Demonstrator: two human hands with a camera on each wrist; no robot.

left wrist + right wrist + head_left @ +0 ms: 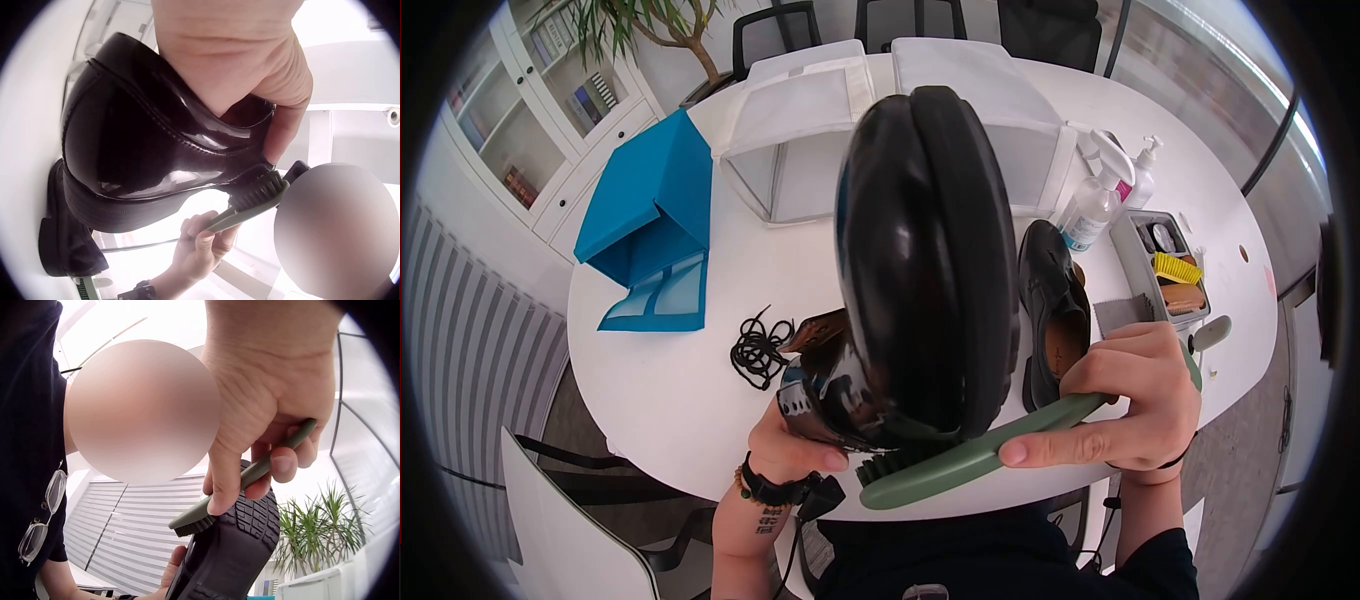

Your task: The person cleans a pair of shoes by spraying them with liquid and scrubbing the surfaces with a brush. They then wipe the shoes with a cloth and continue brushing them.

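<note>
Left hand (240,69): fingers inside the opening of the glossy black shoe (890,240), thumb outside, gripping its wall. Right hand (1140,400): fingers curled round the handle of the green brush (960,465), thumb laid along it.

The shoe is raised above the table (650,400), toe up, sole turned toward the right-hand side. The bristles (256,192) meet the shoe's side near the opening, close to the left thumb.

Risk one: the left hand appears to be the shoe's only support. Firm brush pressure, applied off to one side, could turn the shoe about that hold. Its empty eyelets and spread flap (818,328) suggest a slack opening, which could shift over the fingers.

Risk two: bristles working so near the thumb could scrape it if the stroke runs long.

Risk three: the brush's end lies just beside the wrist device (824,497) on the left arm; a wide stroke could knock it.

Outward: a second shoe (1050,310) stands on the table near the right hand, with a grey tray (1135,250) and spray bottle (1090,212) beyond. A wide elbow or handle swing could catch that shoe. A coiled black lace (760,350) lies to the left.
</note>
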